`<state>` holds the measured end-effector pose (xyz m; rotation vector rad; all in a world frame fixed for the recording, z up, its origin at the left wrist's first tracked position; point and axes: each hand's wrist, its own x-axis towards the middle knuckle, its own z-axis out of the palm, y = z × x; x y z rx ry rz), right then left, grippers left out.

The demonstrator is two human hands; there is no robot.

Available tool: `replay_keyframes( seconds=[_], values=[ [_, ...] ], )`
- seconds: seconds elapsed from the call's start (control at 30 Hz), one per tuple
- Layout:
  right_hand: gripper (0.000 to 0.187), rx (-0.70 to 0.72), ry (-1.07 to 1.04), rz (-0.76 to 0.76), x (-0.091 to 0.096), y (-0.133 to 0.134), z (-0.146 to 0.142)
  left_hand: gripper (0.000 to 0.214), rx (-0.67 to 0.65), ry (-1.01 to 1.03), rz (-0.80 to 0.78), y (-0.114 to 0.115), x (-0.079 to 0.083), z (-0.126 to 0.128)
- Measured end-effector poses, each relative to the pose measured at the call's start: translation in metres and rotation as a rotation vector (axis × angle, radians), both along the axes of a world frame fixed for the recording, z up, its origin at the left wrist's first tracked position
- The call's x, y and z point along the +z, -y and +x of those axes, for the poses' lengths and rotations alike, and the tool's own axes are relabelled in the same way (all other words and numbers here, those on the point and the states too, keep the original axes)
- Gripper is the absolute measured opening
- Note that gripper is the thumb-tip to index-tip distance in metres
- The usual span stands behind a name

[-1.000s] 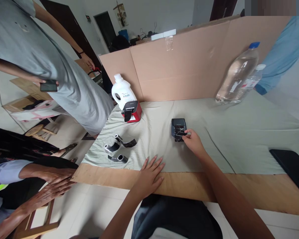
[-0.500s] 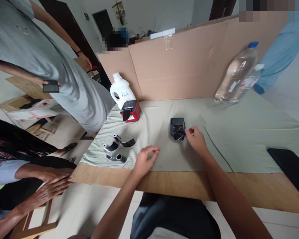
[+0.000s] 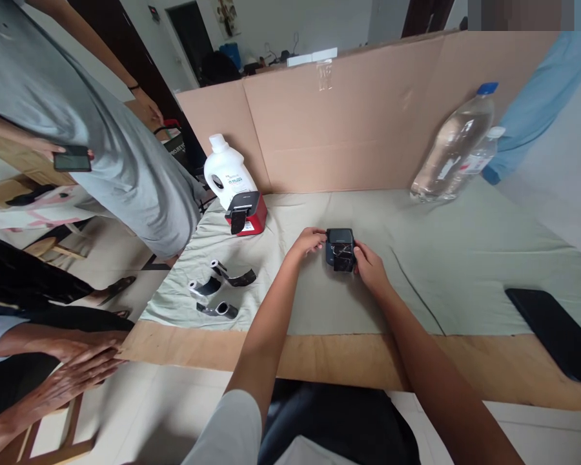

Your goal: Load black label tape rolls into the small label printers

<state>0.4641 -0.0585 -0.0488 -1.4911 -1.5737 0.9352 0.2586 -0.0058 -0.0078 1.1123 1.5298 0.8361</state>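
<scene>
A small black printer (image 3: 339,236) stands on the cloth in front of me, with a strip of shiny black paper (image 3: 343,258) hanging out over its front. My left hand (image 3: 311,241) touches the printer's upper left edge with its fingertips. On the other side, my right hand (image 3: 369,263) holds the printer's right edge, thumb and fingers partly hidden behind it. The printer's lid looks slightly raised. Left of my forearm lie several paper rolls (image 3: 206,287) with dark loose ends.
A red-and-black printer (image 3: 256,213) stands before a white jug (image 3: 227,169). Clear bottles (image 3: 458,152) lean at the right by a cardboard panel (image 3: 343,142). A black phone-like slab (image 3: 556,332) lies right. One person stands left holding a phone (image 3: 72,159); another's hands (image 3: 84,361) rest near the table corner.
My left hand has moved forward and right from the bare cloth to the printer's left side. My right hand has closed in on its right side. The lid appears tipped up a little.
</scene>
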Motion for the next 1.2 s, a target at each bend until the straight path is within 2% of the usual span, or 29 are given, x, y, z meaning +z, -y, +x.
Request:
replay_keyframes(
  seconds=[0.37,0.6,0.8,1.03,1.2],
  values=[
    [0.066,-0.021,-0.060,-0.031,0.000,-0.002,0.003,0.033,-0.034,0.037,-0.094,-0.008,-0.010,-0.008],
    [0.064,-0.033,-0.023,-0.039,0.001,-0.007,0.003,0.031,-0.063,0.047,-0.116,-0.011,-0.011,-0.013],
    [0.061,-0.036,0.024,-0.012,-0.002,-0.011,0.006,0.011,-0.073,0.036,-0.105,-0.010,-0.010,-0.011],
    [0.054,-0.023,0.021,0.068,-0.004,-0.012,0.005,0.018,-0.071,0.000,-0.113,-0.009,-0.012,-0.008],
    [0.058,-0.024,-0.016,0.131,-0.012,-0.015,0.006,0.020,-0.057,-0.015,-0.128,-0.008,-0.013,-0.007]
  ],
)
